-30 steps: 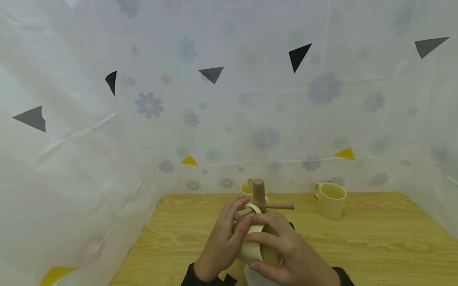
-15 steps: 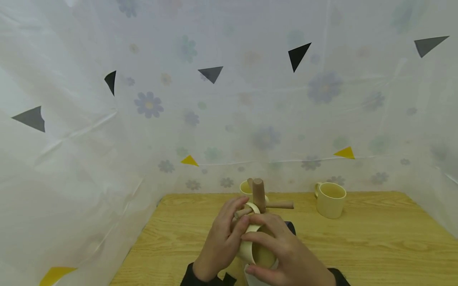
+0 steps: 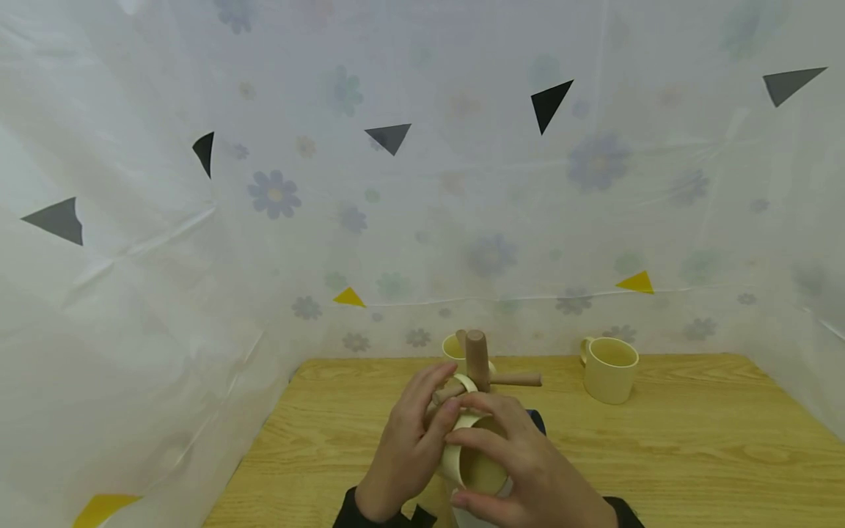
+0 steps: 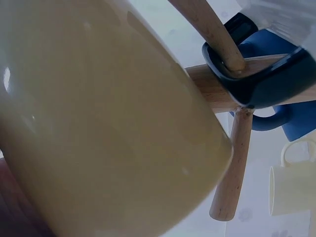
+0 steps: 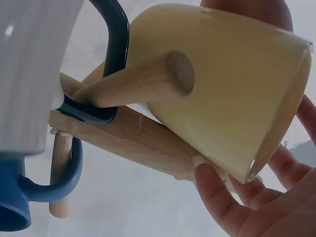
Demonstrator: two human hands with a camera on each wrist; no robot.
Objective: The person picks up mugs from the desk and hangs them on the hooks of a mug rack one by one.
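Note:
Both hands hold a cream mug [image 3: 462, 462] against a wooden mug tree [image 3: 477, 359] at the near middle of the table. My left hand [image 3: 429, 418] grips the mug's left side by its handle [image 3: 466, 383], which sits at a short peg. My right hand [image 3: 491, 458] wraps over the rim and right side. The mug is tilted with its mouth toward me. In the right wrist view the cream mug [image 5: 222, 108] lies across the wooden trunk, with my fingers [image 5: 222, 202] under its rim. The left wrist view is mostly filled by the cream mug [image 4: 98, 123].
A dark-handled white mug [image 5: 34, 74] and a blue mug [image 5: 24, 207] hang on pegs of the tree. Another cream mug [image 3: 610, 369] stands on the wooden table [image 3: 693, 440] at the back right, and a yellowish one [image 3: 452, 346] behind the tree. Translucent flowered sheets wall in the table.
The cream mug has tipped a little so its mouth faces me more. Both hands shifted slightly with it; the tree and other mugs have not moved.

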